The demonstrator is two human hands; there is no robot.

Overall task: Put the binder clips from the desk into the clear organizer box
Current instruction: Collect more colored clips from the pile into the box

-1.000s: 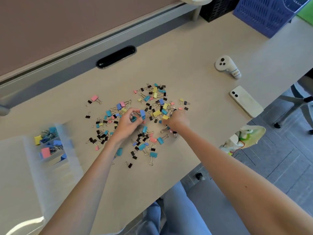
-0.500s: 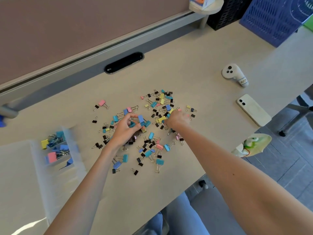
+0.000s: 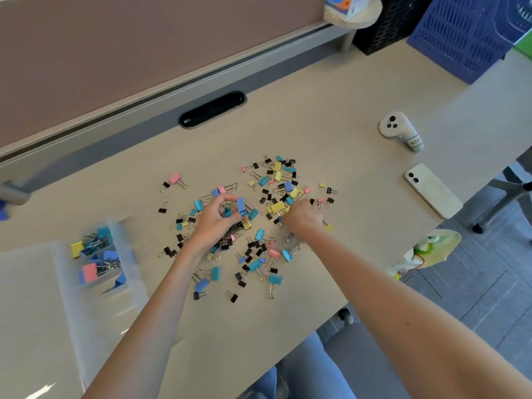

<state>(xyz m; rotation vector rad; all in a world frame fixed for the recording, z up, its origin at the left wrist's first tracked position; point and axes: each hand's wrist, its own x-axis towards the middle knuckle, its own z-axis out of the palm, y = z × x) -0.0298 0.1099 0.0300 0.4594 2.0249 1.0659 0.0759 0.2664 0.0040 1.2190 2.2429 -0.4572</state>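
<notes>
Both hands are down in the scatter of binder clips (image 3: 273,279) on the desk (image 3: 316,125). The left hand (image 3: 214,223) has its fingers curled round a blue binder clip (image 3: 241,207), with more blue ones bunched under the palm. The right hand (image 3: 302,217) sits knuckles-up just beside it, fingertips buried among the yellow clips; whether it grips one cannot be seen. Off to the left, the clear organizer box (image 3: 128,254) holds blue, yellow and pink clips in its compartments. A white controller (image 3: 400,131) and a phone (image 3: 431,191) lie well to the right.
</notes>
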